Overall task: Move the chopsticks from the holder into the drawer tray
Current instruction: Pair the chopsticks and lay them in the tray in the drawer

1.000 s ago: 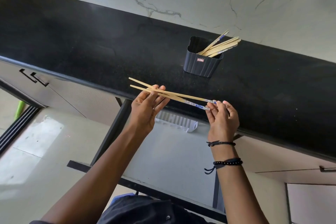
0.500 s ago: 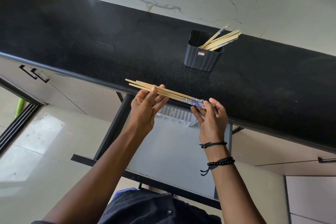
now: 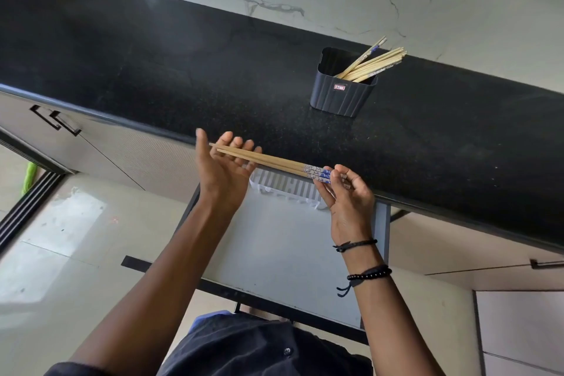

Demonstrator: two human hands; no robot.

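A pair of wooden chopsticks (image 3: 268, 160) with blue-patterned ends lies level between my hands, over the counter's front edge. My right hand (image 3: 345, 195) pinches the patterned ends. My left hand (image 3: 224, 171) is spread flat, palm against the plain tips, fingers apart. A dark ribbed holder (image 3: 341, 91) stands on the black counter behind, with several more chopsticks (image 3: 374, 62) leaning out to the right. Below my hands the drawer (image 3: 280, 253) is pulled out, with a white slotted tray (image 3: 283, 189) at its back, partly hidden by the counter edge.
The black stone counter (image 3: 183, 70) runs diagonally across the view with a marble wall behind. Shut cabinet drawers with black handles (image 3: 56, 120) sit to the left, and more cabinet fronts to the right. The tiled floor lies below left.
The two chopsticks were splayed apart and are now pressed together side by side. My left hand has opened flat against their tips, and both hands have shifted slightly lower over the drawer.
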